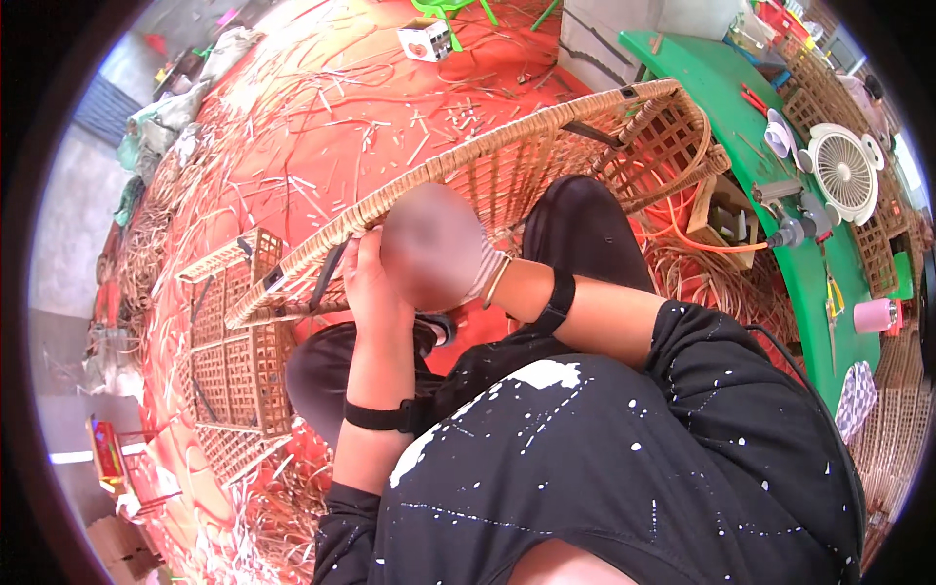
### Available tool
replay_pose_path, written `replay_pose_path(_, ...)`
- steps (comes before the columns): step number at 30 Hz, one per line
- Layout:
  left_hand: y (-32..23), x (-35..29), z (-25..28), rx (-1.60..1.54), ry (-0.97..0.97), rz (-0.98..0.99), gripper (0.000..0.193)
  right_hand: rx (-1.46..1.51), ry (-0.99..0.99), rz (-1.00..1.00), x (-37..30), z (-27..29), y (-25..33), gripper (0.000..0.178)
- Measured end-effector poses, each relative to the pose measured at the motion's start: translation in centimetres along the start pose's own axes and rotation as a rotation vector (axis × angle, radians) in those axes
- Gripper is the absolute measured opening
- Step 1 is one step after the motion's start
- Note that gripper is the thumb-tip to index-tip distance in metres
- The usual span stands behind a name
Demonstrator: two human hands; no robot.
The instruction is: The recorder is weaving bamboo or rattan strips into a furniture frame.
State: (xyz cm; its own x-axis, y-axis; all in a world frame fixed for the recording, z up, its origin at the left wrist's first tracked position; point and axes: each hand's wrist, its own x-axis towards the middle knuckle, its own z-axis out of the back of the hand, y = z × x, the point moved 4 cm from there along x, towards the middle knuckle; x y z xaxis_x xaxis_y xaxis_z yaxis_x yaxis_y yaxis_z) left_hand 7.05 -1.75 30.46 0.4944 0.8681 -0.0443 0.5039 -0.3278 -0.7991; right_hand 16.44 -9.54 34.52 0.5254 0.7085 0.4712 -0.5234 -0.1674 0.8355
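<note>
A long woven rattan basket [507, 146] lies across my knees, its thick wrapped rim running from lower left to upper right. My left hand [367, 278] is at the near-left stretch of this rim, fingers bent and closed against it. A round blurred patch hides part of that hand. The same blur covers most of my right hand [482, 273]; only a pale striped glove cuff and a band at the wrist show. It is close beside the left hand, at the basket's side. Whether it holds a strip or tool cannot be seen.
Another woven rattan piece [234, 361] stands at left. A green table [809, 283] on the right bears a white fan [844, 174], a power drill [795, 229], yellow-handled pliers [835, 298] and a pink cup [876, 315]. Loose strips litter the red floor [292, 127]. An orange hose [712, 244] runs nearby.
</note>
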Motion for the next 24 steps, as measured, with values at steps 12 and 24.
replay_pose_path(12,-0.5,-0.1,0.6,-0.074,-0.037,0.098,0.02,-0.356,0.065,0.156,0.7,-0.4,0.2,0.025)
replay_pose_path(24,-0.7,-3.8,-0.2,0.232,0.008,-0.25,0.038,0.412,0.182,-0.442,1.1,-1.8,0.6,0.021)
